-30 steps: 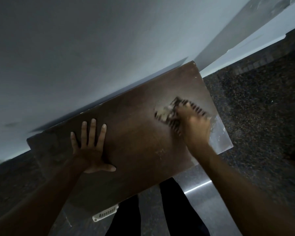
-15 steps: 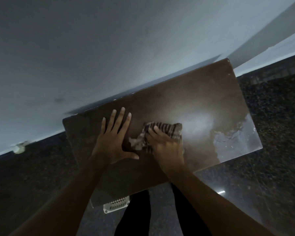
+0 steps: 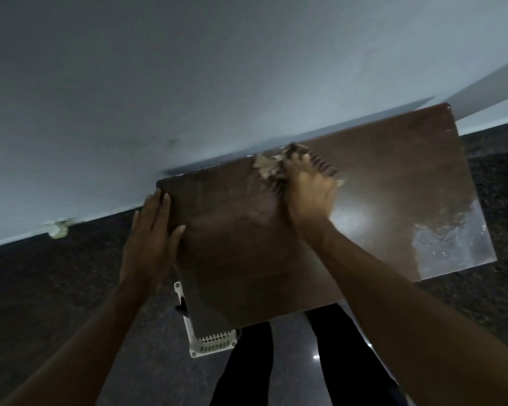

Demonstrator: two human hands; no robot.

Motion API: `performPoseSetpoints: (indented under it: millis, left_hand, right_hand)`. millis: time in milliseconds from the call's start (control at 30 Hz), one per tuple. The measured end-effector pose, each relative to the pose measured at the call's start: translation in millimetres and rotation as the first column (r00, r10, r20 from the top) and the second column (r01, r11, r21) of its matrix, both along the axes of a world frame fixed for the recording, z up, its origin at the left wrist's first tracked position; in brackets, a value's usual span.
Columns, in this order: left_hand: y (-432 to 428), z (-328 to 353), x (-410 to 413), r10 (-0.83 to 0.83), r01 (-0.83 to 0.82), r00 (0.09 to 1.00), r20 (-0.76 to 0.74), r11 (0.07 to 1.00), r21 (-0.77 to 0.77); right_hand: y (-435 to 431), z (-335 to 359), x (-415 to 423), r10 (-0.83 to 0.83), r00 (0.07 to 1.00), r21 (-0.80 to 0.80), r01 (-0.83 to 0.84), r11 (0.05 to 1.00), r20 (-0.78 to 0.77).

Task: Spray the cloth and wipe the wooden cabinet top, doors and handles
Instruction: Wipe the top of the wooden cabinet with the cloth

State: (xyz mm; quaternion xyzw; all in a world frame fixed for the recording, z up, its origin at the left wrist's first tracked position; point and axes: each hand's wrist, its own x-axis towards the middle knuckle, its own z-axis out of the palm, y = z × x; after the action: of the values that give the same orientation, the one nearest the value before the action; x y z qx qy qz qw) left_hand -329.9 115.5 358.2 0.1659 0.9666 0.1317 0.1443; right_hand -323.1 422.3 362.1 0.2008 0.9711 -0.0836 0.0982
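The striped brown-and-cream cloth (image 3: 269, 167) has slid from mid-top to the back edge of the dark brown wooden cabinet top (image 3: 247, 253), against the grey wall (image 3: 188, 83). The right hand (image 3: 310, 191) bunches it, fingers curled in. The left hand (image 3: 151, 238) has shifted to the top's left edge, fingers straight, thumb resting on the wood. A white slotted plastic basket (image 3: 213, 342) sits below.

Bare left hand (image 3: 151, 238) and right hand (image 3: 310, 191), 2 bare forearms (image 3: 393, 276), black trousers (image 3: 247, 361) (plain, 2 legs)
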Motion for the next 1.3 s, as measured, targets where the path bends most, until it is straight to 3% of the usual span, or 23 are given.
performPoseSetpoints:
  millis: [67,133,200,267,367,433,500,633,700,833,933,1033,1167,1300]
  left_hand:
    - [-5,-1,-8,0.039,-0.038,0.999,-0.018,0.998,0.049]
    - [-7,1,-14,0.049,-0.049,0.999,0.002,0.994,0.093]
    - [-6,1,-20,0.029,-0.033,0.999,0.033,0.993,0.115]
    - [-4,0,-23,-0.013,0.006,0.998,0.058,0.994,0.107]
    - [0,-3,-24,-0.085,0.08,0.995,0.057,0.993,0.086]
    - [1,-3,-23,-0.098,0.093,0.994,0.055,0.992,0.085]
    - [0,-2,-22,-0.076,0.07,0.995,0.06,0.992,0.104]
    - [-8,4,-23,-0.044,0.04,0.999,0.022,0.989,0.141]
    - [-16,7,-28,-0.08,0.084,0.996,-0.034,0.986,0.146]
    - [-21,15,-41,-0.17,0.186,0.979,-0.115,0.971,0.148]
    - [-13,16,-46,-0.215,0.238,0.963,-0.165,0.962,0.136]
    - [1,14,-45,-0.222,0.241,0.965,-0.142,0.962,0.129]
    - [13,14,-40,-0.245,0.262,0.961,-0.126,0.954,0.144]
    - [9,17,-35,-0.22,0.24,0.966,-0.136,0.957,0.16]
  right_hand:
    - [-46,-4,4,0.132,0.99,-0.032,-0.131,0.991,0.04]
    - [-87,1,24,0.279,0.96,-0.039,-0.28,0.959,-0.032]
    - [-113,7,57,0.398,0.917,-0.172,-0.396,0.902,-0.024]
    - [-113,3,93,0.451,0.891,-0.221,-0.451,0.865,-0.053]
    - [-73,-7,121,0.521,0.846,-0.155,-0.532,0.832,-0.111]
    - [-42,-1,113,0.486,0.864,-0.152,-0.502,0.852,-0.127]
    - [-26,11,84,0.34,0.938,-0.146,-0.346,0.927,-0.067]
    - [-60,7,18,0.099,0.995,-0.01,-0.099,0.995,-0.009]
    - [-93,2,-3,0.117,0.993,-0.048,-0.118,0.992,-0.005]
    - [-162,-4,-9,0.315,0.949,-0.208,-0.311,0.927,-0.014]
    - [-192,0,29,0.453,0.88,-0.165,-0.472,0.866,-0.14]
    - [-192,12,85,0.569,0.812,-0.225,-0.583,0.781,-0.129]
    - [-133,-3,127,0.491,0.852,-0.185,-0.52,0.834,-0.182]
    - [-75,7,74,0.296,0.945,-0.191,-0.319,0.928,-0.142]
